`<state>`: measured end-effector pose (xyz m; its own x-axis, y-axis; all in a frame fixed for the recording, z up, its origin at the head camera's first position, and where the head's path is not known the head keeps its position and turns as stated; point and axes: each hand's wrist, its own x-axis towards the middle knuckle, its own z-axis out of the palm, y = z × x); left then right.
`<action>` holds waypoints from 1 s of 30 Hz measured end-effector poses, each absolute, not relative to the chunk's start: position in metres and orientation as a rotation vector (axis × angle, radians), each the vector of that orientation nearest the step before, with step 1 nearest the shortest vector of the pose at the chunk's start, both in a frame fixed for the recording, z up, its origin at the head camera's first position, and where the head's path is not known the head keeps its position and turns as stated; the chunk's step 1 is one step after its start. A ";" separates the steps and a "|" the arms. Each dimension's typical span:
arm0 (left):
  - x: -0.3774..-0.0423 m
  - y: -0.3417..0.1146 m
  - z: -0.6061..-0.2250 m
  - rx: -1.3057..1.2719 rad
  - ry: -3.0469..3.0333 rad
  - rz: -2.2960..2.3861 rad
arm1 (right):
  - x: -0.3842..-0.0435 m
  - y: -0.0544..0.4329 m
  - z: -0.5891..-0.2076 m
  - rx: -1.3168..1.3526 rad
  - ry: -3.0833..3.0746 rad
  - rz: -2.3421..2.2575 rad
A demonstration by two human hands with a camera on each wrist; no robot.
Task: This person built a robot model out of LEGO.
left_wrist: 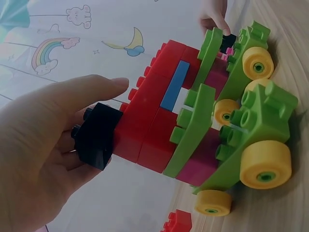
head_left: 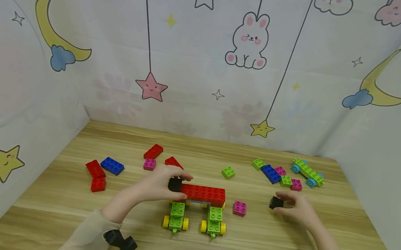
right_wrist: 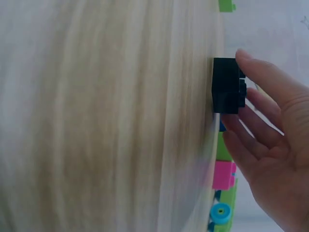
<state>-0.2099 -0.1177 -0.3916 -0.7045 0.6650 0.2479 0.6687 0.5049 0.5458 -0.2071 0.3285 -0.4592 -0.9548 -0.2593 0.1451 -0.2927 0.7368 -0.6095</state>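
Observation:
My left hand [head_left: 160, 182] curls around a black brick [left_wrist: 99, 135] at the left end of the red bricks [head_left: 203, 194] topping a toy structure. Fingertips reach past the black brick, beside the red ones. Beneath the red bricks are a blue piece [left_wrist: 175, 86], green bricks [head_left: 178, 209], a magenta layer [left_wrist: 199, 157] and two green bases with yellow wheels [left_wrist: 265, 164]. Farther right, my right hand [head_left: 298, 207] holds another black brick [right_wrist: 226, 86] between thumb and fingers, close over the table. Its studs face the palm in the right wrist view.
Right of the structure lies a magenta brick [head_left: 239, 208], with a green brick [head_left: 228, 172] behind it. Several small bricks and a green car base with blue wheels [head_left: 307, 172] sit back right. Red bricks [head_left: 96, 168] and a blue brick [head_left: 112, 166] lie left. Printed cloth [head_left: 200, 66] surrounds the table.

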 end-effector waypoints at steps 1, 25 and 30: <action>-0.210 -0.117 -0.392 -1.208 -2.727 -0.991 | -0.207 0.328 -0.459 0.459 -2.881 1.021; -0.213 -0.110 -0.399 -1.205 -2.811 -0.965 | -0.215 0.329 -0.463 0.425 -3.001 0.895; -0.215 -0.110 -0.400 -1.207 -2.816 -0.974 | -0.214 0.324 -0.458 0.396 -3.002 0.923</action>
